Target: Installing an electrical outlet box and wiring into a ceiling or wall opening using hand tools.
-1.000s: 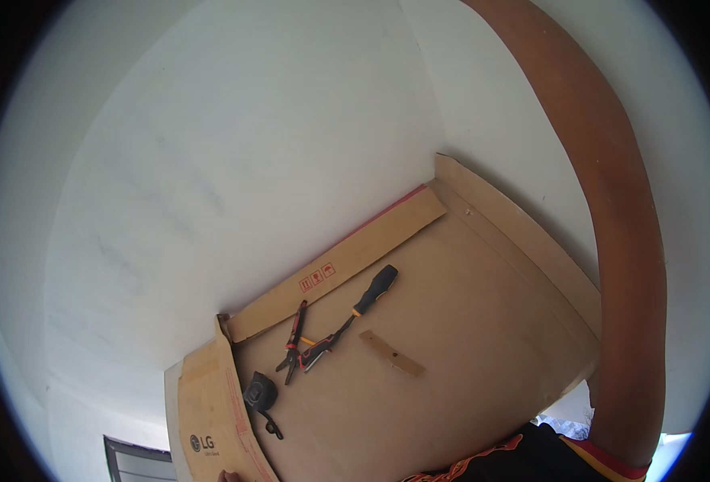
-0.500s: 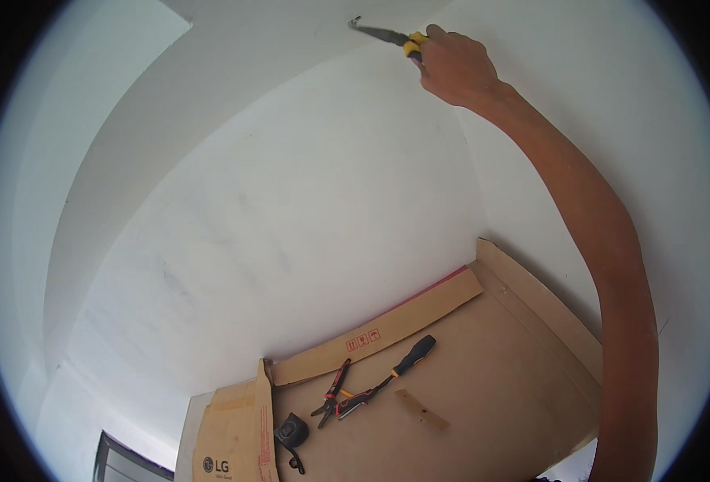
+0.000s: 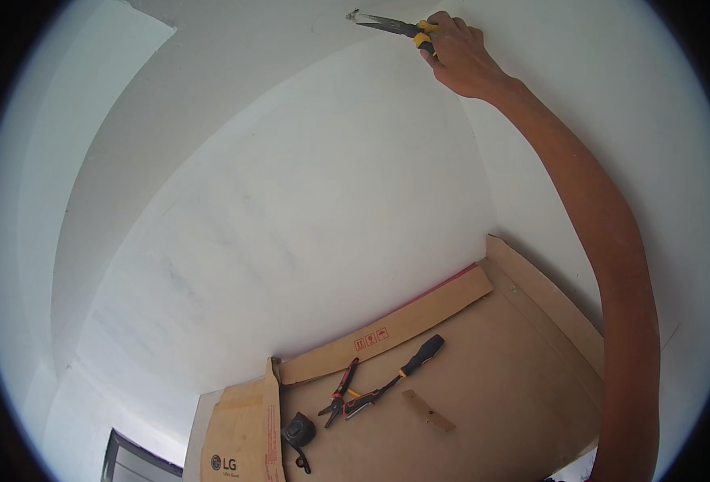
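Observation:
High at the top of the view, my right hand [image 3: 469, 63] is closed around the yellow and black handles of long-nose pliers [image 3: 392, 27]. The jaws point left and stand slightly apart. Their tips are at a small dark hole or fitting [image 3: 352, 15] in the pale surface overhead; what it is cannot be made out. The right forearm rises along the right side. My left hand is out of view.
Below lies an opened cardboard box [image 3: 499, 386] with raised flaps. On it rest red and black pliers [image 3: 339, 394], a screwdriver [image 3: 423, 355], a black tape measure [image 3: 298, 430] and a small brown strip [image 3: 429, 411]. White walls [image 3: 306, 201] rise behind.
The pliers' jaws have parted; they looked closed before. My right hand has shifted slightly right and up in view. The box and tools appear a little farther right as the view moved.

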Tool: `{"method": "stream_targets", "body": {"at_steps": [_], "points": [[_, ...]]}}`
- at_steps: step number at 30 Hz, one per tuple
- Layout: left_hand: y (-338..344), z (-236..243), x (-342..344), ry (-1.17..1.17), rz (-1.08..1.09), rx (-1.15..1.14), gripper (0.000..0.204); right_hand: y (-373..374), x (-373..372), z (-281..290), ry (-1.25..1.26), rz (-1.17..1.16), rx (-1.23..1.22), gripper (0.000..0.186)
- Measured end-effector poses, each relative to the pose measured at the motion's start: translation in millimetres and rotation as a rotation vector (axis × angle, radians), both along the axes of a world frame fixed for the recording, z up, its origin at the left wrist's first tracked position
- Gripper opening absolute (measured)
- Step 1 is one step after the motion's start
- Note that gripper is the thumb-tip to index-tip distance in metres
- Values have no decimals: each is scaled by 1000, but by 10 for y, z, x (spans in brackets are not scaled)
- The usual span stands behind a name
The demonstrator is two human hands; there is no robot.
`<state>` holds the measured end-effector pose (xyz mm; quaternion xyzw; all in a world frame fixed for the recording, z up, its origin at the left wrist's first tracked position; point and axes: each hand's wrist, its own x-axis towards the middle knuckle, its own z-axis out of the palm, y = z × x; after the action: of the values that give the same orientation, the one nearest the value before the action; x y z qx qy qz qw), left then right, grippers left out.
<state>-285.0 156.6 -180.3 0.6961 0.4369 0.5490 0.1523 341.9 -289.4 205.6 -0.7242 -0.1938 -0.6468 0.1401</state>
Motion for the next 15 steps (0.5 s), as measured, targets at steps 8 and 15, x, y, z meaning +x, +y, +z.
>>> {"method": "stream_targets", "body": {"at_steps": [8, 15], "points": [[176, -122, -166, 103, -9, -13, 24, 223, -17, 113, 53, 151, 60, 25], [128, -92, -108, 71, -22, 84, 24, 62, 62, 306, -33, 261, -48, 24]]}}
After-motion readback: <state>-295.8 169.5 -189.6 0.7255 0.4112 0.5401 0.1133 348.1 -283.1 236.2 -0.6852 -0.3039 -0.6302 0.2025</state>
